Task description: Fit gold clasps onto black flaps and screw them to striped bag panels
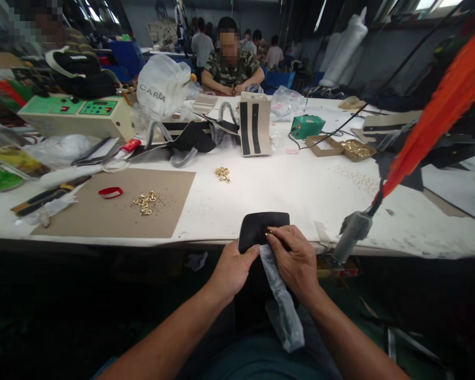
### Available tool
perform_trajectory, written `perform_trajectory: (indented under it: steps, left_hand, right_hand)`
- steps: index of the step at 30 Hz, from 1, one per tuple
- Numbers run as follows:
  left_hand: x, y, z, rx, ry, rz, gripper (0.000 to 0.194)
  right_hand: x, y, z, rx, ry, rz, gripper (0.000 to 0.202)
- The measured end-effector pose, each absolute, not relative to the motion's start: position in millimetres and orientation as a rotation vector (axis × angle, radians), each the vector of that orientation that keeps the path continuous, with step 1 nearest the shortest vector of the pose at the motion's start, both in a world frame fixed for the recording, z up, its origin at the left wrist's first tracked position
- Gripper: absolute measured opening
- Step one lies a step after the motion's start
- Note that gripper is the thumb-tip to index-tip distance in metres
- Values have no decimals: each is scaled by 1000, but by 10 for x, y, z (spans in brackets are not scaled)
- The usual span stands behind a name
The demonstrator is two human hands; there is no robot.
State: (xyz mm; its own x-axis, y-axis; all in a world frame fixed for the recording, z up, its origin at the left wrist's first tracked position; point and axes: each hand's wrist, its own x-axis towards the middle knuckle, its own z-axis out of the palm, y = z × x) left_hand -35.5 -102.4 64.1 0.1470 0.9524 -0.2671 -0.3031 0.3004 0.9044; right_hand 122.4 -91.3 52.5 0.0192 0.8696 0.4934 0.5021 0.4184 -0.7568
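My left hand (230,272) grips the left edge of a black leather-like panel (257,224) with rounded corners, its thumb lying on the face. Pinched between the thumb and fingers of my right hand (298,258) is a small gold metal fitting (268,232), held against the panel. A plastic-wrapped strap (283,303) hangs down from the panel below my right hand, toward my lap. The panel is at the front edge of the white table (237,200); its lower part is dark and partly hidden by my hands.
Gold fittings lie in one pile (222,174) on the table and another (145,203) on a brown board (114,227). An orange-wrapped hanging tool (356,229) is close on my right. Beige-black panels (255,126) stand farther back. A co-worker (233,66) sits opposite.
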Motion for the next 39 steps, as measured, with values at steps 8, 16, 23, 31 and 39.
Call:
perform_trajectory:
  steps: [8,16,23,31,39]
  left_hand:
    - [-391,-994,662,802,986,1025,32]
    - [-436,-962,640,819,938,1005,40]
    - [-309,-964,698,823,1066,1021,38]
    - [-231,-893,704,846,1113,999,27]
    - [-292,-848,791,816,1083,921,24]
  right_hand:
    - [1212,-916,568,-1216,-1653,387,16]
    - [1178,-931,566,-1245,-1604,405,16]
    - [1255,-934,516,-1205,-1671,316,18]
    - [1369,-899,538,-1198,-1773,221,19]
    - [1509,-816,636,-1069,-1929,280,20]
